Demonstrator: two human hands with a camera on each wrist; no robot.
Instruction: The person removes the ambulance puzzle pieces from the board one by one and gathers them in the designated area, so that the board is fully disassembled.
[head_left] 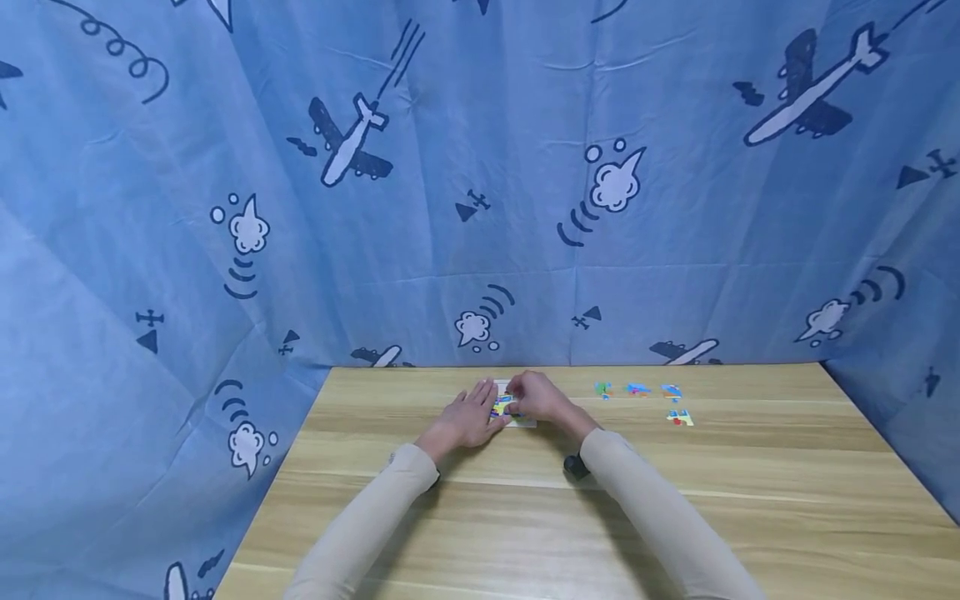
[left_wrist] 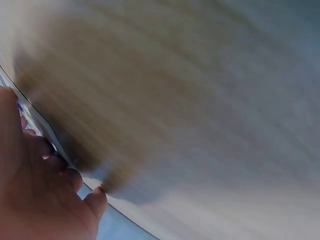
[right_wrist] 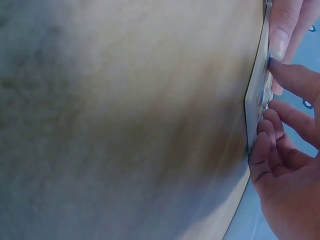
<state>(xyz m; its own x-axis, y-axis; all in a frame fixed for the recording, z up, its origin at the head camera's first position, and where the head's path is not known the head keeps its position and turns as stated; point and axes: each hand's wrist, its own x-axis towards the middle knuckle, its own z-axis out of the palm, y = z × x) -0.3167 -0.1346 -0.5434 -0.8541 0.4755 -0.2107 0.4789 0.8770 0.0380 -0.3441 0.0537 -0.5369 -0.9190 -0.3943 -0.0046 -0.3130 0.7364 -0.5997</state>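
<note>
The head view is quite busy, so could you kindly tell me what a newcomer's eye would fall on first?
Probably the blue curtain, printed with airplanes and clouds, behind the wooden table. Next, the left hand and right hand meet at a small white-edged board near the table's far edge. Four colourful pieces lie to its right.

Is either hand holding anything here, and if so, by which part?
The left hand rests on the puzzle board without a visible grip; the right hand touches it too, but whether it pinches anything there cannot be told.
</note>
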